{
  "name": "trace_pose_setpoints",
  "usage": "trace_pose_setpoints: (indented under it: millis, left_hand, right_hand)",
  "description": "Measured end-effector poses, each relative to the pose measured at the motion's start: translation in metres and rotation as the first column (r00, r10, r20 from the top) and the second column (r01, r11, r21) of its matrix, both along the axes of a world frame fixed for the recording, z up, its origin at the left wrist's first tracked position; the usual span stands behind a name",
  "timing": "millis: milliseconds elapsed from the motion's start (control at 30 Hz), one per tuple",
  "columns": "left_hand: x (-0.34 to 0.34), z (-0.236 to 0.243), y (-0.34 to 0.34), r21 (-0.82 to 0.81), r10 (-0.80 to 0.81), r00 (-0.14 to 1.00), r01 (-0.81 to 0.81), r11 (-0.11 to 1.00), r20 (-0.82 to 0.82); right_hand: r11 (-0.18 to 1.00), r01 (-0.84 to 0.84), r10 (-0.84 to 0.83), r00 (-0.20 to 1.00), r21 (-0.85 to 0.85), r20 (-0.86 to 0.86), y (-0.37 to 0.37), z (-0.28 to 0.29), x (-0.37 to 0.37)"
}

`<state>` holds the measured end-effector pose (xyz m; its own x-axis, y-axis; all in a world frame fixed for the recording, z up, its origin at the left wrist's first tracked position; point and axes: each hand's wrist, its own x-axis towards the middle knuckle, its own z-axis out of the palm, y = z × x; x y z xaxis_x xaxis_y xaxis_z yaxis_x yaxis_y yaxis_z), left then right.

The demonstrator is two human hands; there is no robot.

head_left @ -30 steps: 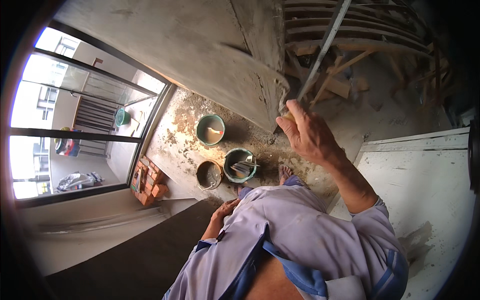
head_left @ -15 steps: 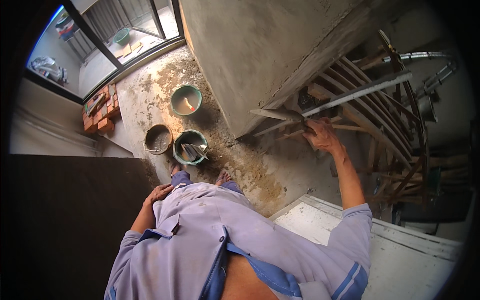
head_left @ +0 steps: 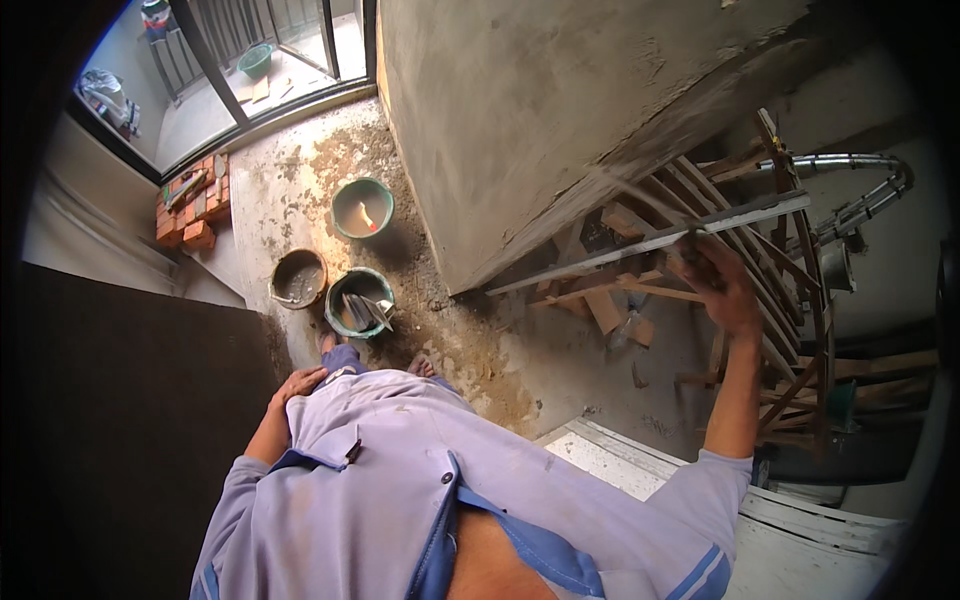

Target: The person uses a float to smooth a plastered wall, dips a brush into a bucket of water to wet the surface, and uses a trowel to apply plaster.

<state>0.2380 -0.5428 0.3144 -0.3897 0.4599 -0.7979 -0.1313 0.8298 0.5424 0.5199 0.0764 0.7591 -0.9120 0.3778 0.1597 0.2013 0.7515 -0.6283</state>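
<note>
My right hand (head_left: 722,290) is closed round a trowel (head_left: 694,240), raised beside the plastered wall's lower edge (head_left: 540,210) at the right of centre; the blade is smeared by motion. A long pale straightedge or batten (head_left: 765,208) slopes behind the hand. My left hand (head_left: 303,382) lies on my thigh, fingers stretched out, holding nothing. Below the wall a green bucket (head_left: 340,205) holds cloudy water with a red-tipped object in it. A second green bucket (head_left: 342,330) has grey flat tools in it, and a brown bucket (head_left: 285,280) holds grey material.
Red bricks (head_left: 185,215) with tools on them lie by the framed glass door (head_left: 240,115) at the upper left. A dark ledge (head_left: 140,400) is at my left, a white board (head_left: 810,550) at lower right. Curved timber formwork (head_left: 800,300) and stacked wood stand at the right.
The view has turned, bringing the timber frame further in. My right hand has swung rightward with the trowel, whose blade is now blurred. My left hand stays on my thigh.
</note>
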Motion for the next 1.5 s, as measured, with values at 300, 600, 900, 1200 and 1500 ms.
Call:
trace_pose_setpoints:
  millis: [300, 600, 900, 1200, 1500]
  left_hand:
    - [0.01, 0.031, 0.031, 0.049, -0.218, 0.971, 0.223, 0.974, -0.096]
    - [0.011, 0.004, -0.006, -0.031, 0.009, 0.996, -0.006, 1.0, 0.091]
    - [0.02, 0.008, 0.011, -0.029, 0.104, 0.985, -0.101, 0.994, 0.136]
    - [-0.02, -0.032, 0.01, 0.027, -0.105, 0.983, 0.102, 0.994, 0.154]
    - [-0.109, -0.024, -0.003, 0.03, -0.129, 0.986, 0.127, 0.991, 0.103]
  right_hand:
    - [0.976, 0.207, -0.175, 0.927, -0.062, 0.332, -0.185, -0.214, -0.024]
    - [0.864, 0.491, -0.424, 0.827, -0.108, 0.37, -0.195, -0.361, -0.071]
    - [0.894, 0.428, -0.382, 0.884, -0.134, 0.27, -0.233, -0.273, -0.064]
    - [0.843, 0.538, -0.494, 0.785, -0.016, 0.374, -0.2, -0.301, -0.081]
    - [0.865, 0.483, -0.501, 0.817, 0.137, 0.287, -0.232, -0.206, -0.09]
